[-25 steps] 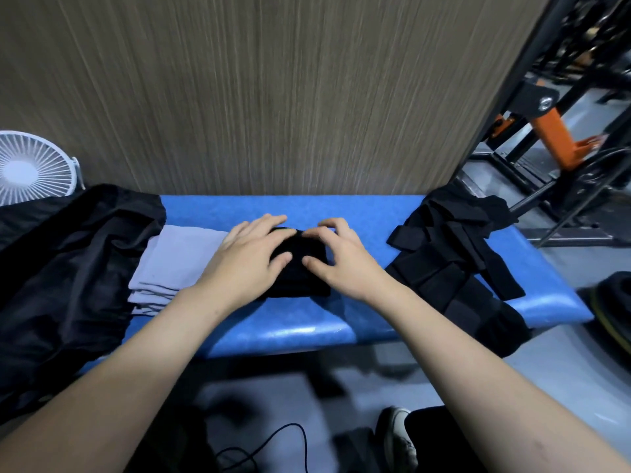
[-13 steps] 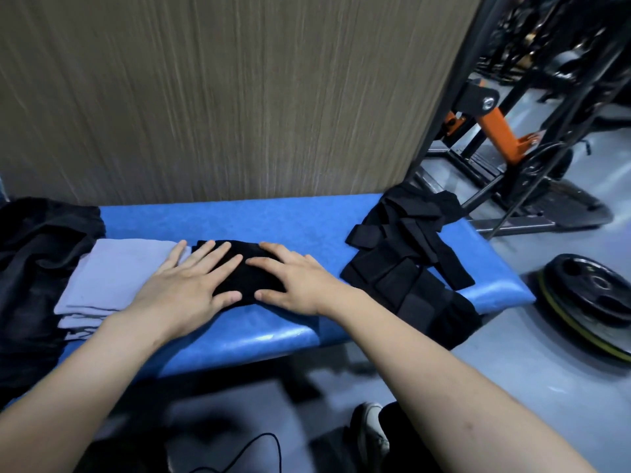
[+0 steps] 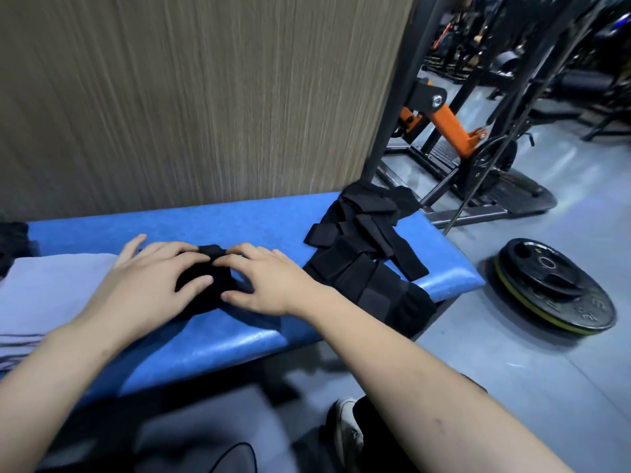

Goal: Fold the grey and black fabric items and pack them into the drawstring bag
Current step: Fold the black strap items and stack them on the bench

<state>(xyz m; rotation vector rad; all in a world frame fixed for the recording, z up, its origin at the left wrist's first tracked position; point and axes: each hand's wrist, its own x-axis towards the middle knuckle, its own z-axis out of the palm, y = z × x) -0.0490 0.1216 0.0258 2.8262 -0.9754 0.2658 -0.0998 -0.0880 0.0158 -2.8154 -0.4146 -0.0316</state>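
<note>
A wood-grain wall panel (image 3: 205, 97) backs the whole scene, and pushed up against it runs a blue padded bench (image 3: 239, 339) that serves as the folding surface. To the right of the bench stands a black gym rack with an orange arm (image 3: 444, 124), and on the grey floor near the bench's right end lies a stack of weight plates (image 3: 553, 285), none of it part of the job. On the bench's right end a heap of black straps (image 3: 358, 254) spills over the near edge, apparently waiting its turn. At the left edge a folded grey cloth (image 3: 51, 288) sits squared up, set aside close to the work so finished pieces stay together. A bit of dark fabric (image 3: 12, 240) peeks in at the far left; it may be the drawstring bag, but I cannot tell from here. In the middle of the bench, between the grey cloth and the straps, lies a small black fabric piece (image 3: 205, 288), mostly covered by both hands. The left hand (image 3: 150, 285) rests over its left side, fingers bent down onto the cloth to keep the fold from springing open. The right hand (image 3: 269, 281) presses its right side, fingertips curled and seemingly pinching the far edge where the cloth bunches up, likely to tuck it under.
</note>
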